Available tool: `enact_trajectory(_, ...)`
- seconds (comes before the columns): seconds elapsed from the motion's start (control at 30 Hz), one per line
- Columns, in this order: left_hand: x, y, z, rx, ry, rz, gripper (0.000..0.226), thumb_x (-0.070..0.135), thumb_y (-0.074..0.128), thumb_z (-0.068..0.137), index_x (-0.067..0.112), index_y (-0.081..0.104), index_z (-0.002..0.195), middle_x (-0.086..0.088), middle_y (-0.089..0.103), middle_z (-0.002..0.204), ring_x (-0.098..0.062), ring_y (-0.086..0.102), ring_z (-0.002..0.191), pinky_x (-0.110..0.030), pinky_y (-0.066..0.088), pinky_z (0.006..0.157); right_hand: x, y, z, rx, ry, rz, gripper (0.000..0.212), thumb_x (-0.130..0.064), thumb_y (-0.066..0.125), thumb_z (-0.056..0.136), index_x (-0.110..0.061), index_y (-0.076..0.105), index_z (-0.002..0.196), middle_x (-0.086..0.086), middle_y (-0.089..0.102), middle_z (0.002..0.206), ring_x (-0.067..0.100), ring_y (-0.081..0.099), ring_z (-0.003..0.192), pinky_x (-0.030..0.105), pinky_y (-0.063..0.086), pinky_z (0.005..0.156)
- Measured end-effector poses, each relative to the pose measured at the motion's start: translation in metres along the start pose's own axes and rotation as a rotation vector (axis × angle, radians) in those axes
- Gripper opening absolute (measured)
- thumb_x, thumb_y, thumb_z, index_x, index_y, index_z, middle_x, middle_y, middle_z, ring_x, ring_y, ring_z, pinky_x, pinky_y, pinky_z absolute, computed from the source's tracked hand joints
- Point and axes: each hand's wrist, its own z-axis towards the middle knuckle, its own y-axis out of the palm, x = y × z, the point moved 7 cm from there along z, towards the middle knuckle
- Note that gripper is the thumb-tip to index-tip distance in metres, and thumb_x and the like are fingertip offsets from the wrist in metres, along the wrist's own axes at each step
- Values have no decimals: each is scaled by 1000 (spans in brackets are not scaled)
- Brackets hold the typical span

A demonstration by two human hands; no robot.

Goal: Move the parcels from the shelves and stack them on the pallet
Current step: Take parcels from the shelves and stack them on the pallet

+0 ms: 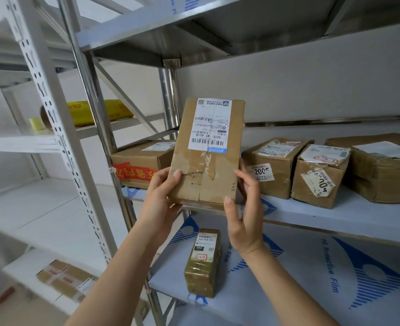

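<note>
Left hand point(161, 196) and right hand point(243, 217), fingers curled, around the upright cardboard parcel's point(208, 156) lower edges.

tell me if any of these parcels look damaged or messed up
The parcel in hand has wrinkled, torn tape across its lower half. On the shelf, the small box right of it has a peeling, crumpled label on its front. Nothing is spilled.

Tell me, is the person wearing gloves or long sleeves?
No gloves. The left hand and right hand are both bare, with short plain nails. No rings, watch or bracelet show. Both forearms are bare down to the picture's bottom edge, so no sleeve is in view.
</note>
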Motion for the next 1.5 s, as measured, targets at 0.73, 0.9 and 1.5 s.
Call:
enact_trajectory(0.73, 46, -235, -257, 536, -26, 193, 53, 50, 69, 84, 18, 60, 126, -3, 70, 118, -13, 70, 97, -32, 58, 75, -150, 209, -163, -331, 386, 456, 48, -26, 46, 95, -13, 40, 141, -13, 58, 129, 8, 56, 119, 27, 48, 96)
enact_trajectory(0.9, 79, -327, -355, 720, -71, 229, 44, 53, 67, 85, 20, 62, 114, 3, 72, 106, -8, 70, 88, -31, 58, 71, -220, 297, -236, -459, 497, 541, 49, -35, 48, 92, -17, 43, 137, -15, 61, 123, 5, 57, 117, 27, 47, 96)
enact_trajectory(1.5, 143, -599, -670, 1365, -196, -40, 50, 51, 73, 79, 18, 66, 117, -8, 77, 97, -28, 72, 90, -38, 59, 70, -426, 595, -481, -1243, 926, 824, 28, -28, 50, 100, -35, 51, 127, 0, 63, 119, 16, 64, 106, 28, 55, 82)
